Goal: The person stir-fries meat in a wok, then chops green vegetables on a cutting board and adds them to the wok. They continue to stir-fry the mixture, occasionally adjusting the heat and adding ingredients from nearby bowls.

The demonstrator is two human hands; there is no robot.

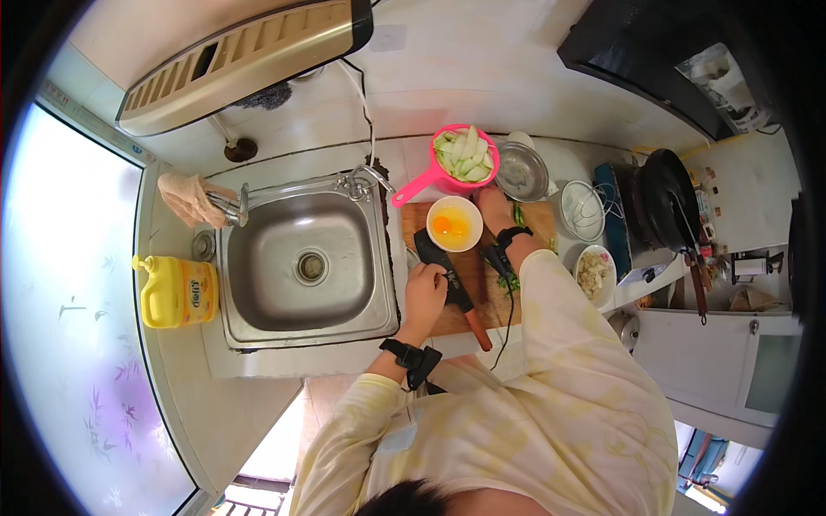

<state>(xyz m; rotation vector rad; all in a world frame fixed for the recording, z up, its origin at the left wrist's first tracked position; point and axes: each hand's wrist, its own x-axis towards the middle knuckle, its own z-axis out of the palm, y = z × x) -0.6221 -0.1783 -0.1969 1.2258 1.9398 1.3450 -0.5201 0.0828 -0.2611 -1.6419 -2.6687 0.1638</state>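
A white bowl (pixel 473 239) of cracked raw egg, one yolk looking whole, stands on a wooden cutting board (pixel 516 309). Beside it lies a black-bladed cleaver (pixel 450 278) with a wooden handle pointing toward me. My left hand (pixel 426 290) is at the blade's left side, fingers curled; whether it holds anything is hidden. My right hand (pixel 493 209) reaches past the bowl's right side, close to a pink handled colander (pixel 466 184) heaped with pale green vegetable slices. Its fingertips are hard to make out. Chopped green pieces (pixel 508 282) lie near my right wrist.
Left of the board is a steel sink (pixel 297 258) with a faucet (pixel 361 184); a yellow pump bottle (pixel 177 291) stands beyond. On the right are a metal bowl (pixel 521 171), a bowl with a wire whisk (pixel 583 209), a bowl of pale chopped food (pixel 594 277) and a black wok (pixel 668 200).
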